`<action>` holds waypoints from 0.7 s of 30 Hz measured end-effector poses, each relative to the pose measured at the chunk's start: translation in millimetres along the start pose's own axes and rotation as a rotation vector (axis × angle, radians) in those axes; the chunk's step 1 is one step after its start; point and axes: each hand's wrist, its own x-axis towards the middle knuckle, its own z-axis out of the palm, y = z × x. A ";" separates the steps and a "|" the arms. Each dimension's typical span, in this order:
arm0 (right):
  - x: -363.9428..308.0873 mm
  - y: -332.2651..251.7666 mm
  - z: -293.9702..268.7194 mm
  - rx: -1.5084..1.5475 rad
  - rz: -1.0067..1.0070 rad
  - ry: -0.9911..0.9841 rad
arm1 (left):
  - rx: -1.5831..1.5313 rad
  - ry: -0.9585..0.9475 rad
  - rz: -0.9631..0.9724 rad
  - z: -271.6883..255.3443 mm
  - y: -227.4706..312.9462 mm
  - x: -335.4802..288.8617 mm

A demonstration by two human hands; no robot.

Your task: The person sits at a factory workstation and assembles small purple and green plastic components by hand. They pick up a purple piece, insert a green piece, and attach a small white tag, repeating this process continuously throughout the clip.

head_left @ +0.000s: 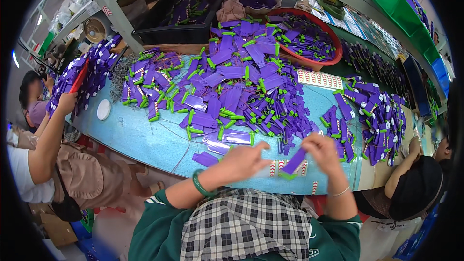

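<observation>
My right hand (323, 153) pinches a flat purple plastic piece (294, 161) with a bright green end, tilted so the green end points down towards the table's front edge. To its left is my left hand (241, 162), its index finger stretched out and the thumb apart; no object shows in it. Beneath the held piece, small red-and-white striped stickers (273, 168) lie on the blue tabletop (140, 137). Beyond my hands spreads a large heap of similar purple and green pieces (227, 96), some with thin wires. A loose purple piece (205, 158) lies beside my left forearm.
A red basin (338, 50) and a black crate (140, 36) hold more pieces at the back. A striped sticker sheet (320, 79) lies right of the heap. A white disc (104, 109) is at left. One person lifts a red tray (81, 75); another (411, 179) sits right.
</observation>
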 end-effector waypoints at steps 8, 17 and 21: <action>8.5 5.2 -45.2 -0.807 -0.173 0.225 | 0.832 0.052 -0.025 -21.7 -36.9 -0.3; -29.0 -9.2 76.3 -0.530 -0.265 -0.025 | -0.399 0.442 0.117 -65.3 6.3 -21.6; -31.3 -8.0 91.6 -0.506 -0.236 -0.015 | -1.055 0.305 -0.013 -30.0 13.0 -22.6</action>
